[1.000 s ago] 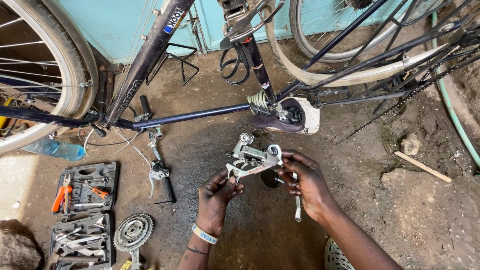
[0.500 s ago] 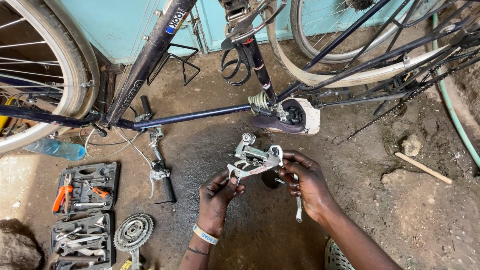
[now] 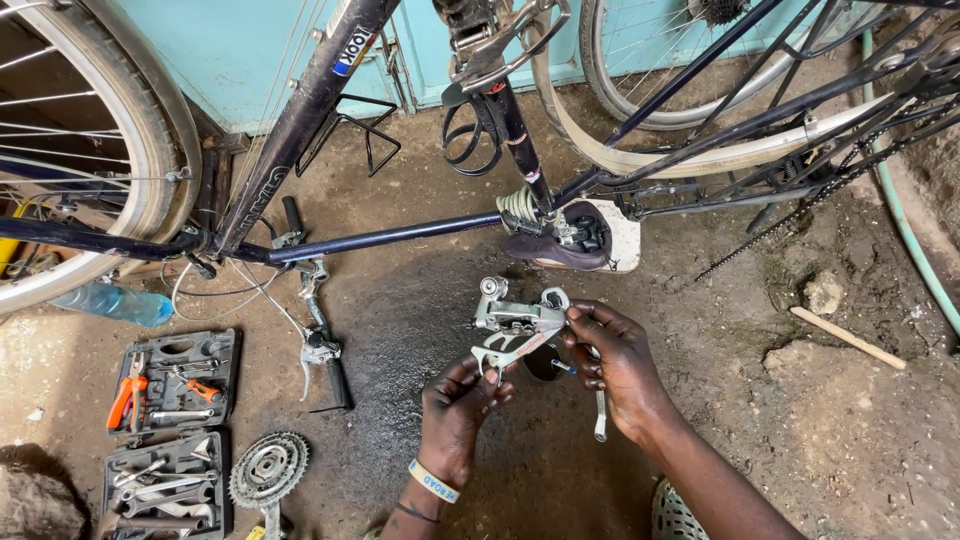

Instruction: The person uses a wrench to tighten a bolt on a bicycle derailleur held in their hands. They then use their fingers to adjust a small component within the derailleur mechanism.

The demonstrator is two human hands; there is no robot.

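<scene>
A silver rear derailleur (image 3: 518, 325) is held up over the dirt floor between both hands. My left hand (image 3: 458, 408) grips its lower end from below, a light wristband on the wrist. My right hand (image 3: 618, 368) pinches its right side at the top and also holds a slim metal tool (image 3: 600, 415) that hangs down from the fingers. An upside-down bicycle stands just beyond, resting on its saddle (image 3: 580, 240), with its dark frame tube (image 3: 390, 237) running left.
An open black tool case (image 3: 165, 430) with an orange-handled tool lies at lower left, a chainring crankset (image 3: 268, 472) beside it. A handlebar with brake lever (image 3: 318, 340) lies on the ground. A plastic bottle (image 3: 115, 303), a stick (image 3: 848, 338), a green hose (image 3: 915, 240) and a loose chain (image 3: 800, 215) are around.
</scene>
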